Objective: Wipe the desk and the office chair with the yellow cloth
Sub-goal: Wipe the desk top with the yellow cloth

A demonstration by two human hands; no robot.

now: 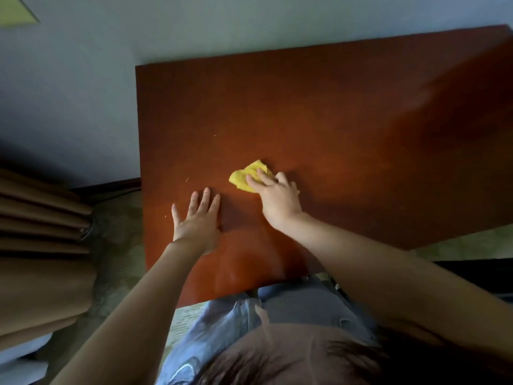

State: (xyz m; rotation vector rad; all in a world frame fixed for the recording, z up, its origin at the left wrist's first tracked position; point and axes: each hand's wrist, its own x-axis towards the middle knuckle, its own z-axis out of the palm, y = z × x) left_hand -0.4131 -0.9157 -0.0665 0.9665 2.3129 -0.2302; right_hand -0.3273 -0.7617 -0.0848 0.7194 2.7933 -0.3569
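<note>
A crumpled yellow cloth lies on the reddish-brown desk, near the middle of its front half. My right hand lies on top of the cloth with its fingers spread over it, pressing it onto the wood. My left hand rests flat on the desk to the left of the cloth, fingers straight and apart, holding nothing. A few pale specks lie on the wood left of my left hand. The office chair is not in view.
Brown curtain folds hang at the left, beside the desk's left edge. A pale wall runs behind and left of the desk. Carpeted floor shows past the desk's right front edge. A dark object's edge sits at the right.
</note>
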